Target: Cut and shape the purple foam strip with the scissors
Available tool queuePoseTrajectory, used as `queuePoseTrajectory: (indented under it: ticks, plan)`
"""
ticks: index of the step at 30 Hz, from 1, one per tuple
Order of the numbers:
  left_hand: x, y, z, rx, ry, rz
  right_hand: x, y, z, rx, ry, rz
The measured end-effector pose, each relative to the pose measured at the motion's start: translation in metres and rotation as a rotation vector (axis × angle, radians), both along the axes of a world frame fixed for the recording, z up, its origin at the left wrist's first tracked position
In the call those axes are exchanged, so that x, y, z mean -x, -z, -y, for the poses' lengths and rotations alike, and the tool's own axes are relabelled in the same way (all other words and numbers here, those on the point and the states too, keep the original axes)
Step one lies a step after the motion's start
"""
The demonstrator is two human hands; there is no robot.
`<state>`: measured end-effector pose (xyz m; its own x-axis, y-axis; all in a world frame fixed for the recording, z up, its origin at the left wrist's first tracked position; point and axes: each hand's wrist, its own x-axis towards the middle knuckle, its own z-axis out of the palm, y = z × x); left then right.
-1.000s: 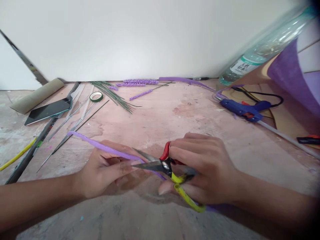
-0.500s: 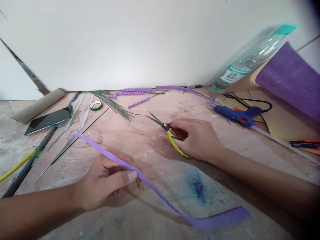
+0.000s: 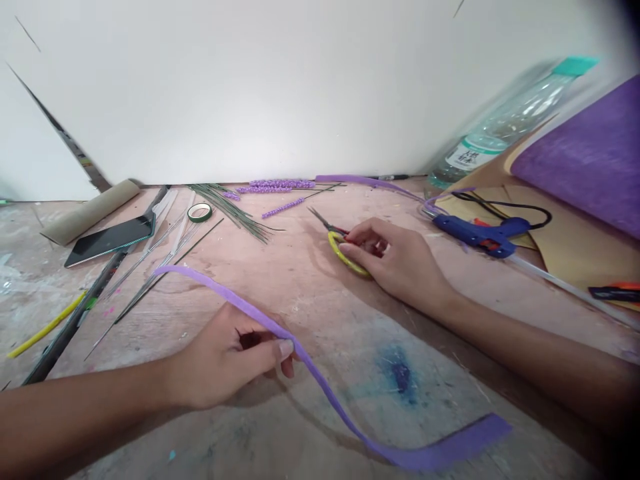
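A long purple strip (image 3: 330, 393) is pinched near its middle between the thumb and fingers of my left hand (image 3: 235, 353). One end of it reaches toward the thin wires on the left; the wider end hangs at the lower right. My right hand (image 3: 400, 260) holds scissors (image 3: 345, 257) with yellow and red handles by the loops. Their points face up and left, and the blades look nearly together. The strip and the scissors are apart.
At the back lie green stems (image 3: 240, 217), purple beaded sprigs (image 3: 283, 208) and green tape (image 3: 199, 213). A phone (image 3: 110, 241) and cardboard tube (image 3: 93, 212) are left. A blue glue gun (image 3: 475, 235), bottle (image 3: 505, 133) and purple sheet (image 3: 590, 153) are right.
The scissors have moved slightly up in my right hand and their blades have come closer together. My left hand and the strip appear a little further right, as the whole view has shifted.
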<state>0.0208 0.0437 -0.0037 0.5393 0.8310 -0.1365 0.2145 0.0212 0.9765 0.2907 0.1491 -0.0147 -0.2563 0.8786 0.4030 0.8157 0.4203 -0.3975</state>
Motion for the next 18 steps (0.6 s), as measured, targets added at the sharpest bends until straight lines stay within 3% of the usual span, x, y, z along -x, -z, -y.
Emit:
queuePoseTrajectory:
  ticks: [5,7,13,18]
  plan:
    - [0.000,0.001,0.000,0.002,0.000,-0.022,-0.005,0.001,-0.010,-0.226,0.108,-0.064]
    - [0.001,0.001,0.000,0.002,0.001,-0.024,-0.004,-0.001,-0.009,-0.268,0.085,-0.046]
    - [0.000,0.000,0.001,-0.013,0.004,-0.020,0.002,-0.002,-0.003,-0.102,-0.220,0.229]
    - [0.000,0.001,0.002,-0.013,-0.001,-0.030,0.006,0.001,-0.005,-0.029,-0.240,0.311]
